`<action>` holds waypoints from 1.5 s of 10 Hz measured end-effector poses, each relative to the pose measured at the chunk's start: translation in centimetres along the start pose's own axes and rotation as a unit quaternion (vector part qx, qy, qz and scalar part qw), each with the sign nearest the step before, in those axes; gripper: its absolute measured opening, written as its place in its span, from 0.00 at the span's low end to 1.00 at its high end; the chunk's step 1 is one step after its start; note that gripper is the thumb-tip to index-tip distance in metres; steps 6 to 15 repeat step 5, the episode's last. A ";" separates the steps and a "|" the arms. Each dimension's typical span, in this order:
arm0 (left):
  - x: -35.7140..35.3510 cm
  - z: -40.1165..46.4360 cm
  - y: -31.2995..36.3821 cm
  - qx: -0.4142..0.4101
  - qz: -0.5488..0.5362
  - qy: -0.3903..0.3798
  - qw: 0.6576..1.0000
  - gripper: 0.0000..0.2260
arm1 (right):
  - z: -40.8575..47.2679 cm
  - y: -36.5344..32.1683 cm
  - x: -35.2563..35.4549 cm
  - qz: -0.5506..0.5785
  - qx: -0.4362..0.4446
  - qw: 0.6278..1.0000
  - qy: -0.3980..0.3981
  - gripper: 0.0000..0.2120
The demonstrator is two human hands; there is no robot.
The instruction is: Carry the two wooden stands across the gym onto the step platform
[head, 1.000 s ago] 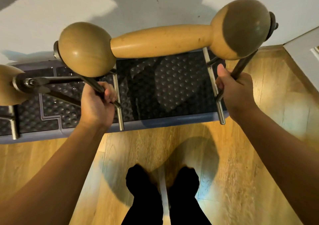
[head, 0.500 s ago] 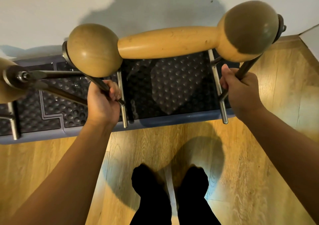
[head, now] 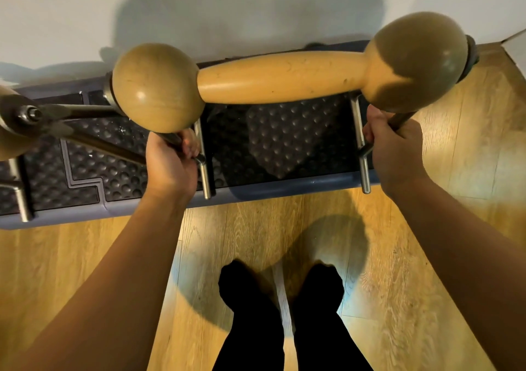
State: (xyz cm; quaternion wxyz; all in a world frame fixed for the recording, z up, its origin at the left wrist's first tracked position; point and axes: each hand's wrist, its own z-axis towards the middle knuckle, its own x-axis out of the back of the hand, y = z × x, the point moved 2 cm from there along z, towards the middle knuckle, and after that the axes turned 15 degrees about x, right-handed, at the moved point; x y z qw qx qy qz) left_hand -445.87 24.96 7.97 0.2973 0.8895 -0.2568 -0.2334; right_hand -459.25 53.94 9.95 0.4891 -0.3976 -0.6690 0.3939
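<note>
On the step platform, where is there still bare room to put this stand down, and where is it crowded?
Bare studded mat shows under the held wooden stand, between its two metal feet, gripped by the left hand and right hand. The platform's left end is crowded: the other stand and its legs occupy it.

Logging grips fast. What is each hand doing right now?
Left hand: fingers curled round a metal leg of the wooden stand.
Right hand: gripping the stand's other metal leg.
</note>
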 end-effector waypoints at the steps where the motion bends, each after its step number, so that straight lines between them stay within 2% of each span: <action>1: 0.3 -0.2 -0.4 0.007 0.001 0.027 1.000 0.19 | -1.0 -0.1 -0.6 0.002 -0.070 0.996 0.054 0.18; 2: 0.9 -0.6 -0.9 0.022 0.040 0.057 0.997 0.15 | -1.5 -0.2 -0.8 -0.008 -0.115 0.990 0.077 0.13; 3: 2.2 -1.5 -1.0 0.083 0.138 0.075 0.984 0.26 | -1.8 -1.0 -1.0 0.010 -0.174 0.982 0.075 0.04; 4: 2.2 -2.9 -0.5 0.132 0.171 0.078 0.973 0.28 | -2.5 -2.0 -1.0 0.007 -0.208 0.976 0.063 0.08; 5: 1.9 -6.3 -0.9 0.176 0.206 0.080 0.959 0.28 | -4.7 -2.9 -1.1 0.031 -0.326 0.943 0.051 0.22; 15: 1.9 -6.3 -0.9 0.176 0.206 0.080 0.959 0.28 | -4.7 -2.9 -1.1 0.031 -0.326 0.943 0.051 0.22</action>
